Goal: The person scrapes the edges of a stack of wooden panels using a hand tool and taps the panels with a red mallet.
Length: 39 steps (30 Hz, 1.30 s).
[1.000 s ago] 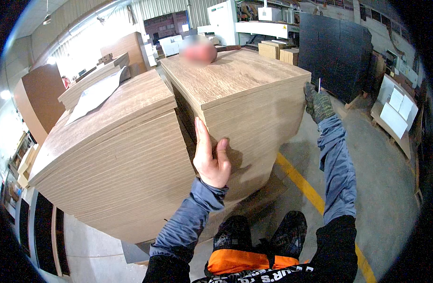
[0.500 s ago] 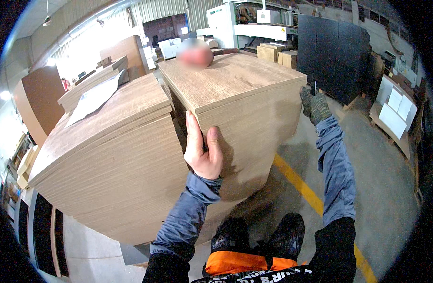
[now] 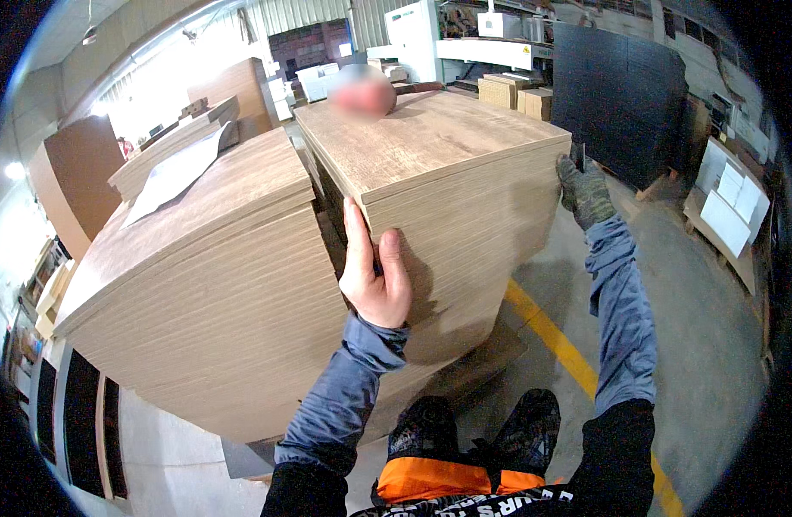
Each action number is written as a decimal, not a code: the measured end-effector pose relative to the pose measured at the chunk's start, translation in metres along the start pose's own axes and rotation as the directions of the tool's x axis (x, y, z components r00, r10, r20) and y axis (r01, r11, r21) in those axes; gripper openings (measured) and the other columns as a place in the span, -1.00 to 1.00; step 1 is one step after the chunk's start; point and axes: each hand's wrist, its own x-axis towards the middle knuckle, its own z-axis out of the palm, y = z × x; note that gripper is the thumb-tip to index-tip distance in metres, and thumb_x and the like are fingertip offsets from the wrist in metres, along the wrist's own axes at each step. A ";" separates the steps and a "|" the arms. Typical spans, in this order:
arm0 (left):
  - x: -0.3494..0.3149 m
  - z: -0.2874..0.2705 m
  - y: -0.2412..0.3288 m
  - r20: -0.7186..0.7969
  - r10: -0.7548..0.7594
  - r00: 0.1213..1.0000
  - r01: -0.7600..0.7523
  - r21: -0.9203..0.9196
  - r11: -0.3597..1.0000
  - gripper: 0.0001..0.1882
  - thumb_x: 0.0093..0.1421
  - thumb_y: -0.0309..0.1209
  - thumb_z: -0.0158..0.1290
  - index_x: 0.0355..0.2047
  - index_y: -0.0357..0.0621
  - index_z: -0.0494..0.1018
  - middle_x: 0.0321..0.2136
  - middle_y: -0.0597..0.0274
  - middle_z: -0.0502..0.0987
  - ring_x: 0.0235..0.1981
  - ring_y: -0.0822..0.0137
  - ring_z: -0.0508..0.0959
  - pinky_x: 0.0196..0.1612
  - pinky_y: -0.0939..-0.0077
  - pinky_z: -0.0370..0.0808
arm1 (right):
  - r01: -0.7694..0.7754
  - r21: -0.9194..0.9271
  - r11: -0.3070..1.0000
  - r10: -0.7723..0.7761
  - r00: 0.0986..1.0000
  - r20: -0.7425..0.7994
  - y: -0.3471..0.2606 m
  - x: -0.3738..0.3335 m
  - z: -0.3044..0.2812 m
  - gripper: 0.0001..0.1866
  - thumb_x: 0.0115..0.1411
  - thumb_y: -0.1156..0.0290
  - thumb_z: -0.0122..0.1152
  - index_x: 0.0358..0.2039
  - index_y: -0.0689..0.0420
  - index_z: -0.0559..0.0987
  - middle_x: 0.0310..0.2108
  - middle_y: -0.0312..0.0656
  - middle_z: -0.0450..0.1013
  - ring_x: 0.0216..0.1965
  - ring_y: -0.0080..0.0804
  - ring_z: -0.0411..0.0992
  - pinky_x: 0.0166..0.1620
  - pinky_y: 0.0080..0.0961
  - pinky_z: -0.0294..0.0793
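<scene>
A tall stack of wood-grain boards stands before me. My left hand is bare and lies against its near left corner, fingers stretched up and thumb apart on the front face. At the near right corner is my right hand, in a dark patterned glove, fingers bent beside the edge. A thin dark object with a pale edge sticks up from this hand; its kind is unclear. Close on the left is a second board stack, a narrow gap between the two. A white paper sheet lies on it.
A person, blurred, is at the far end of the right stack. Black wrapped goods stand at the back right, near a white machine. A yellow floor line runs past my feet. A tilted board with papers is far right.
The view has shifted slightly, so the stacks and background sit a little differently. Both hands keep their places at the corners of the right stack.
</scene>
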 end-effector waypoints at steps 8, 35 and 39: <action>0.000 -0.001 0.009 0.038 -0.099 0.994 0.097 0.040 0.994 -0.49 0.21 -0.48 -0.06 0.10 -0.53 0.12 0.06 -0.36 0.23 0.12 -0.02 0.29 0.11 0.40 0.25 | -0.004 0.031 1.000 0.004 1.000 -0.004 0.007 0.013 -0.006 -0.77 0.10 0.12 0.18 -0.43 0.00 0.48 -0.72 -0.41 0.27 -0.74 -0.59 0.21 -0.68 -0.59 0.17; 0.002 0.000 0.010 0.036 -0.090 0.995 0.091 -0.036 0.995 -0.44 0.18 -0.47 0.00 0.13 -0.49 0.09 0.08 -0.30 0.23 0.11 0.03 0.31 0.10 0.43 0.26 | 0.065 0.037 0.997 -0.063 0.997 -0.052 0.009 0.010 -0.003 -0.76 0.04 0.16 0.27 -0.47 0.03 0.46 -0.64 -0.39 0.30 -0.72 -0.59 0.19 -0.68 -0.56 0.18; 0.001 -0.004 0.011 0.092 -0.091 0.992 0.085 0.069 0.994 -0.41 0.17 -0.49 0.01 0.15 -0.47 0.06 0.11 -0.29 0.19 0.13 0.03 0.28 0.11 0.43 0.26 | 0.039 0.066 0.997 -0.034 0.997 -0.075 0.015 0.013 0.000 -0.75 0.02 0.19 0.30 -0.46 0.04 0.46 -0.63 -0.39 0.31 -0.70 -0.59 0.21 -0.68 -0.58 0.19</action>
